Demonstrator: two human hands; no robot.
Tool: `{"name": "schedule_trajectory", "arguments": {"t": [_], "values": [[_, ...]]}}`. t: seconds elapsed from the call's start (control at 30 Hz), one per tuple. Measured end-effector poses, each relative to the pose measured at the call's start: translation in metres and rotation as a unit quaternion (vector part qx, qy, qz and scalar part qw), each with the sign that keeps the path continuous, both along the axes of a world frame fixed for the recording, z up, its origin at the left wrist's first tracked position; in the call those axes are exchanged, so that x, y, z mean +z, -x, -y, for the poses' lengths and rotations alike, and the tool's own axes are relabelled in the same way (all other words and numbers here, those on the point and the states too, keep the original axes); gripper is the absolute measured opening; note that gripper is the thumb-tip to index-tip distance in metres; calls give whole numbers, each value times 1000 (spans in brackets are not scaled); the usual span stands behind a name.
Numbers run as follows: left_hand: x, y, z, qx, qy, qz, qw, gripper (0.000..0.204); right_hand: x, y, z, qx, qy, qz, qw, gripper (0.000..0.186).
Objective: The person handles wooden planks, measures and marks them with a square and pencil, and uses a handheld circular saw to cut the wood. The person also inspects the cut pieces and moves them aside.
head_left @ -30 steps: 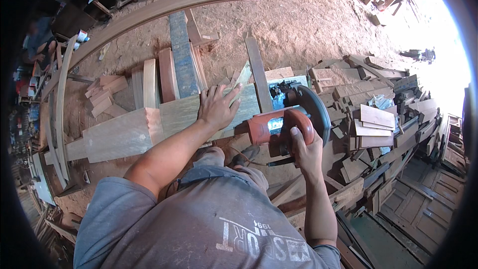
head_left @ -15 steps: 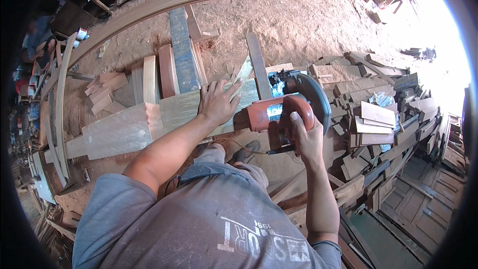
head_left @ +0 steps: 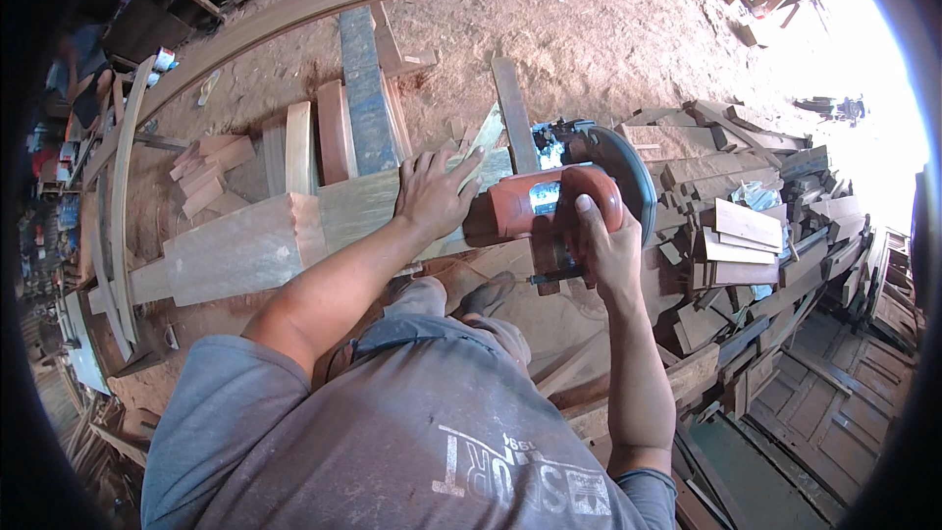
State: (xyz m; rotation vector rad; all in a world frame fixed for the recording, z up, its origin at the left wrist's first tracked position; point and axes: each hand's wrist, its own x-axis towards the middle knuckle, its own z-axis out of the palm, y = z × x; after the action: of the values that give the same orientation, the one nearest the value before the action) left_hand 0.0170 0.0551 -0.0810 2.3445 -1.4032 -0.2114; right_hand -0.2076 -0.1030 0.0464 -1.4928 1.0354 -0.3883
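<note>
My left hand (head_left: 432, 198) lies with fingers spread on a weathered pale board (head_left: 358, 206), beside a thin angled sliver of wood (head_left: 486, 128). My right hand (head_left: 608, 245) is wrapped round the handle of an orange circular saw (head_left: 525, 216) with a dark round guard (head_left: 633, 177). The saw stands over the board's right end, partly hiding it. A narrow darker batten (head_left: 513, 108) crosses the board and runs away from me under the saw. A pale tapered panel (head_left: 226, 250) lies to the left. My feet (head_left: 481, 294) show below the board.
A long board (head_left: 324, 0) and a stained plank (head_left: 358, 59) lie on the sawdust-covered ground (head_left: 569, 49). Short blocks (head_left: 211, 177) lie left. Heaped offcuts (head_left: 736, 245) fill the right, with panelled doors (head_left: 834, 383) lower down. Another person (head_left: 88, 93) is at the far left.
My right hand has pushed the saw forward, away from my body, along the batten. My left hand has shifted slightly forward and stays spread on the board.
</note>
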Motion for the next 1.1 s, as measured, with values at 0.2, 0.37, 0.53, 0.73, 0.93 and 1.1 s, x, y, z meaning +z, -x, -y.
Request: {"name": "schedule_trajectory", "arguments": {"t": [0.2, 0.37, 0.53, 0.73, 0.93, 1.1], "values": [[0, -1, 0, 3, 1, -20, 1000, 50, 0, -11, 4, -7, -23, 24, 999, 40], [0, -2, 0, -3, -4, -17, 1000, 60, 2, -19, 9, -4, -22, 13, 1000, 39], [-5, -2, -2, -6, -1, -5, 1000, 74, 0, -28, 14, 10, -4, 30, 1000, 36], [-1, -2, -1, -6, -23, -9, 1000, 50, 3, -51, 23, 4, 7, 9, 1000, 37], [0, -2, -5, -2, -4, -2, 1000, 43, -2, -75, 36, 14, 41, 45, 998, 40], [-12, -2, -6, 10, 21, 13, 1000, 43, -9, -75, 34, 12, 30, 47, 998, 42]]}}
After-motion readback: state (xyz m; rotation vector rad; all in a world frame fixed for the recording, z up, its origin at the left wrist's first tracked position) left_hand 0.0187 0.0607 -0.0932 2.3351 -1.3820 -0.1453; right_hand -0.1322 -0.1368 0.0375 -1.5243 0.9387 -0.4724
